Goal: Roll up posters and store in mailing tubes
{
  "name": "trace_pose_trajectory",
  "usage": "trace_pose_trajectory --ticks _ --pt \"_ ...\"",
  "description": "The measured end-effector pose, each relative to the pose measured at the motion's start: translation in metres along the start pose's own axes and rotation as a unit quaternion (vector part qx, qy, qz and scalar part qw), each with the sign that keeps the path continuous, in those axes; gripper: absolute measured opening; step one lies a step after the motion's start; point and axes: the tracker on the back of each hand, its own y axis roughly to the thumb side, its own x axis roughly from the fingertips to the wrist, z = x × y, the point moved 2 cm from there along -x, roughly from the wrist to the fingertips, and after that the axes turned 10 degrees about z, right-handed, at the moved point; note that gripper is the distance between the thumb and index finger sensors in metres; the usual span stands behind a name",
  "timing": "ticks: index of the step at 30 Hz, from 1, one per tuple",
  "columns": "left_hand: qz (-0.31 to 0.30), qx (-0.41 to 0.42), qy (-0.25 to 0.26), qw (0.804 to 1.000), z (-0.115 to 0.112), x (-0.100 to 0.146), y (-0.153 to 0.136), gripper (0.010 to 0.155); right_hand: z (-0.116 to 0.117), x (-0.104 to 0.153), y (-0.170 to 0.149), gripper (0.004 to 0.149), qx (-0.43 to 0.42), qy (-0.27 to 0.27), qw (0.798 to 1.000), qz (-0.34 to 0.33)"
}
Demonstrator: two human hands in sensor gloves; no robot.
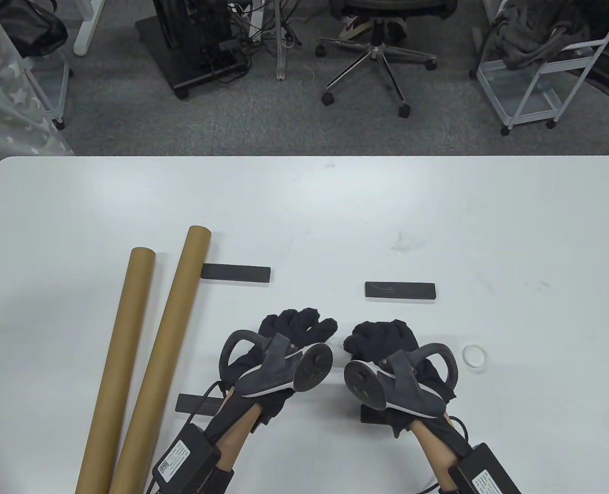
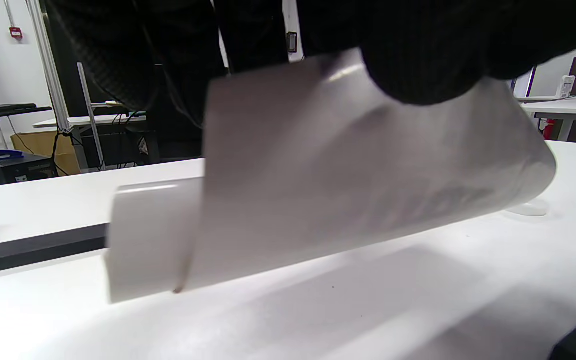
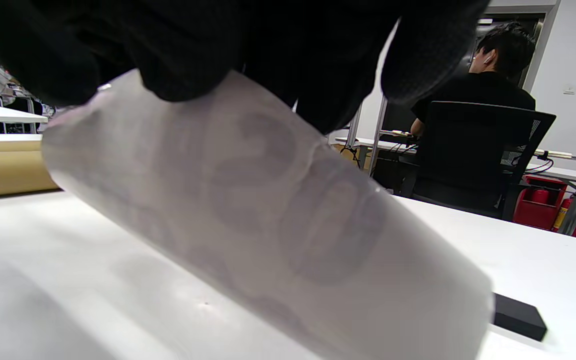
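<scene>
A white poster point(image 2: 318, 200) is rolled into a loose cylinder and lies on the white table point(image 1: 335, 216). In the right wrist view faint printed shapes show through the roll point(image 3: 268, 225). My left hand point(image 1: 304, 323) grips the roll's left part, its fingers point(image 2: 418, 60) curled over the top. My right hand point(image 1: 375, 334) grips the right part, with its fingers point(image 3: 193, 50) wrapped over it. From above the hands hide nearly all of the roll. Two brown mailing tubes point(image 1: 117, 370) point(image 1: 163, 360) lie side by side on the left, apart from both hands.
Black weight bars lie around the hands: far left point(image 1: 236, 273), far right point(image 1: 400, 290), near left point(image 1: 196, 404), near right point(image 1: 374, 414). A white ring-shaped cap point(image 1: 475, 356) sits right of my right hand. Beyond the table's far edge stand an office chair point(image 1: 376, 46) and carts.
</scene>
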Motion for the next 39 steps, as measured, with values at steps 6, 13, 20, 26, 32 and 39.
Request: trace_pose_trajectory --ticks 6,13,20,26,32,39 --pt "0.011 0.009 0.048 0.999 0.003 0.004 -0.007 0.039 0.006 -0.004 0.001 0.039 -0.019 0.007 1.0 0.005" --pt "0.027 0.039 0.079 0.996 0.007 0.011 -0.03 0.036 0.019 -0.005 -0.01 0.044 -0.071 0.016 0.997 0.014" --pt "0.033 0.065 0.079 0.994 -0.003 0.017 -0.046 0.036 0.033 -0.003 -0.006 0.054 -0.082 0.018 0.996 0.001" --pt "0.014 0.024 0.099 0.995 -0.009 0.025 -0.039 0.043 0.031 0.002 -0.004 0.044 -0.063 -0.031 0.997 0.012" --pt "-0.02 -0.06 0.136 0.989 -0.012 0.035 -0.015 0.071 0.029 0.009 0.0 0.044 -0.059 -0.053 0.997 0.007" --pt "-0.018 -0.115 0.138 0.984 -0.016 0.033 -0.008 0.064 0.03 0.01 0.001 0.042 -0.07 -0.056 0.996 0.004"
